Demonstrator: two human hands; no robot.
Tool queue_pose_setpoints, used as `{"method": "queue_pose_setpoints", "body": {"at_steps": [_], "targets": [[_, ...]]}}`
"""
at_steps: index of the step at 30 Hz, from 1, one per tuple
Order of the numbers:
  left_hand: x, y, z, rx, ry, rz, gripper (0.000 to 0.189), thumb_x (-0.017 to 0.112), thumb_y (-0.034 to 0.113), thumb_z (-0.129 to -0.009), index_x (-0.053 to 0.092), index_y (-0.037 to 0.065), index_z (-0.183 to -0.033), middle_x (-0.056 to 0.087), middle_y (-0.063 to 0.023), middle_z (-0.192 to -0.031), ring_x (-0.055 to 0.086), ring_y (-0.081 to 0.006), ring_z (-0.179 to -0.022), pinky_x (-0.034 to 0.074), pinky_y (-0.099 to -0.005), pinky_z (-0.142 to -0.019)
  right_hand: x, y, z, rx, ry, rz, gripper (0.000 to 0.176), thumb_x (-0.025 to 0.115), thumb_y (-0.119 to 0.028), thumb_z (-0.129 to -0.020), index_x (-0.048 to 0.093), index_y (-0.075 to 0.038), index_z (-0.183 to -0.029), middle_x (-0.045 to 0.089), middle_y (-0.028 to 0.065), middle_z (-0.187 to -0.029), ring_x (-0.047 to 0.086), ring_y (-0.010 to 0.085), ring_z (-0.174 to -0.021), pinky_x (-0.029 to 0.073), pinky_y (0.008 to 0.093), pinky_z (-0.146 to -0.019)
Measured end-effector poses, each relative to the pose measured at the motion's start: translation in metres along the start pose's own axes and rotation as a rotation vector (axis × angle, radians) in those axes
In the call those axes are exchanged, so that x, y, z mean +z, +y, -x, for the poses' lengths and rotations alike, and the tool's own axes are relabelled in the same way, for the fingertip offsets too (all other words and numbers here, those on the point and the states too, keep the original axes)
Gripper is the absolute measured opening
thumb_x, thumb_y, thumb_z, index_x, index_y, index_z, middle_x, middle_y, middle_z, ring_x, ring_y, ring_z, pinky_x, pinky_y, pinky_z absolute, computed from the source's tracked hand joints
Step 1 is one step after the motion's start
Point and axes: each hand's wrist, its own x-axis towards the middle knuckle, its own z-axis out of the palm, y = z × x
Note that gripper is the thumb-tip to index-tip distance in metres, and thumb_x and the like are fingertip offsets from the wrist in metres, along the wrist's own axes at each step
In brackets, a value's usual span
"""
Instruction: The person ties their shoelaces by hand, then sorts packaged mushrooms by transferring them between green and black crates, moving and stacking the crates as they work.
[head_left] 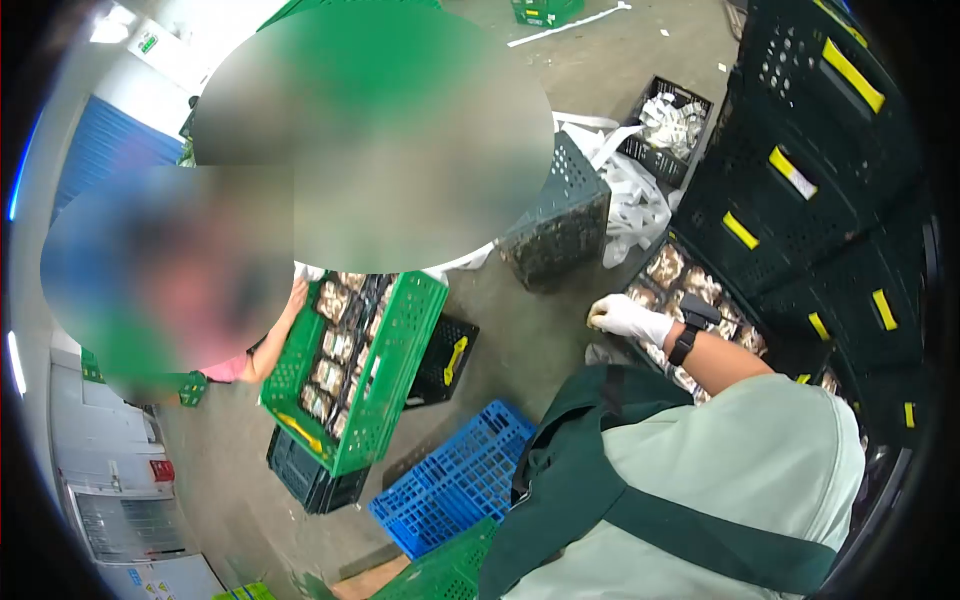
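My right hand (632,318), in a white glove, reaches over the near side of a dark crate (722,268). Its fingers are curled in, and whatever they may hold is hidden. Under and beside it lie several clear-wrapped packs of brown-and-white mushrooms (665,265). A black band (683,346) with a small black box (700,308) is on my right wrist. A bit of clear plastic (603,354) shows just below the hand. My left hand is out of view.
Dark crates (800,120) with yellow labels are stacked at right. A green crate (405,345) of mushroom packs stands left of centre, with another person's hand (298,292) at its edge. A blue crate (460,475) lies nearer. White strips (672,122) fill a black crate.
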Motion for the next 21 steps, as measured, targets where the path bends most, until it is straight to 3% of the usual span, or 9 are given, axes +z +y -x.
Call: {"method": "queue_pose_setpoints", "body": {"at_steps": [4,5,6,8,9,10,12,18,21], "targets": [[0.102,0.008,0.043,-0.281,-0.233,0.393,0.037,0.035,0.016,-0.099,0.038,0.001,-0.133,0.045,-0.011,-0.134,0.052,-0.0244,-0.115,0.035,-0.0413,-0.103,-0.062,0.019,-0.04,0.025,0.096,0.094,0.026,0.06,-0.024,-0.077,0.071,-0.006,-0.092,0.069,0.0158,-0.087,0.066,0.0308,-0.084,0.051,0.039,-0.077],[0.13,0.017,0.054,-0.32,-0.325,0.471,0.037,0.035,0.016,-0.099,0.039,0.0,-0.132,0.046,-0.0121,-0.134,0.053,-0.0252,-0.114,0.037,-0.0407,-0.102,-0.08,0.012,-0.049,0.025,0.12,0.075,0.025,0.061,-0.025,-0.078,0.07,-0.006,-0.092,0.068,0.0158,-0.089,0.065,0.0312,-0.086,0.051,0.0395,-0.076],[0.162,0.03,0.066,-0.351,-0.437,0.543,0.037,0.036,0.015,-0.099,0.04,-0.001,-0.132,0.047,-0.0133,-0.134,0.053,-0.0261,-0.114,0.038,-0.0401,-0.101,-0.094,0.012,-0.06,-0.017,0.154,0.079,0.023,0.058,-0.019,-0.081,0.07,-0.003,-0.093,0.069,0.0141,-0.085,0.066,0.0248,-0.081,0.051,0.0343,-0.075],[0.225,0.063,0.091,-0.376,-0.672,0.663,0.037,0.036,0.014,-0.099,0.041,-0.004,-0.131,0.048,-0.0155,-0.133,0.055,-0.0278,-0.112,0.041,-0.0389,-0.1,-0.119,0.015,-0.084,-0.054,0.243,0.07,0.023,0.057,-0.018,-0.081,0.069,-0.002,-0.093,0.069,0.0143,-0.085,0.066,0.0245,-0.081,0.051,0.0339,-0.074],[0.254,0.091,0.105,-0.333,-0.784,0.666,0.035,0.04,0.013,-0.097,0.044,-0.002,-0.129,0.052,-0.0145,-0.129,0.056,-0.0274,-0.111,0.042,-0.0381,-0.098,-0.129,0.012,-0.094,-0.012,0.269,0.034,0.023,0.057,-0.018,-0.082,0.069,-0.002,-0.092,0.069,0.0131,-0.084,0.066,0.0237,-0.08,0.05,0.0331,-0.074],[0.282,0.115,0.118,-0.291,-0.897,0.666,0.033,0.044,0.012,-0.096,0.047,0.0,-0.126,0.055,-0.0136,-0.124,0.056,-0.0271,-0.111,0.044,-0.0373,-0.096,-0.139,0.012,-0.101,-0.016,0.278,0.004,0.023,0.06,-0.024,-0.082,0.069,-0.006,-0.092,0.068,0.0147,-0.088,0.065,0.029,-0.084,0.05,0.0371,-0.075],[0.325,0.186,0.149,-0.448,-1.058,0.738,0.034,0.051,0.014,-0.092,0.048,0.002,-0.124,0.056,-0.014,-0.122,0.056,-0.028,-0.109,0.044,-0.0365,-0.089,-0.148,0.018,-0.117,-0.009,0.319,-0.134,0.024,0.059,-0.024,-0.083,0.069,-0.005,-0.093,0.068,0.0142,-0.087,0.065,0.027,-0.081,0.05,0.0358,-0.074],[0.463,0.266,0.207,-0.454,-1.473,0.89,0.03,0.053,0.013,-0.092,0.052,0.005,-0.12,0.061,-0.0115,-0.111,0.06,-0.0251,-0.1,0.046,-0.0341,-0.085,-0.176,0.009,-0.119,0.112,0.446,-0.123,0.024,0.058,-0.021,-0.083,0.068,-0.002,-0.093,0.068,0.0142,-0.083,0.066,0.0253,-0.076,0.051,0.0343,-0.072],[0.516,0.289,0.234,-0.541,-1.658,0.832,0.027,0.054,0.01,-0.091,0.054,0.004,-0.117,0.062,-0.011,-0.109,0.061,-0.0247,-0.096,0.048,-0.0331,-0.083,-0.189,0.038,-0.126,0.157,0.591,-0.139,0.026,0.057,-0.022,-0.082,0.068,-0.001,-0.092,0.067,0.0164,-0.078,0.066,0.0244,-0.074,0.05,0.0351,-0.068]]}}
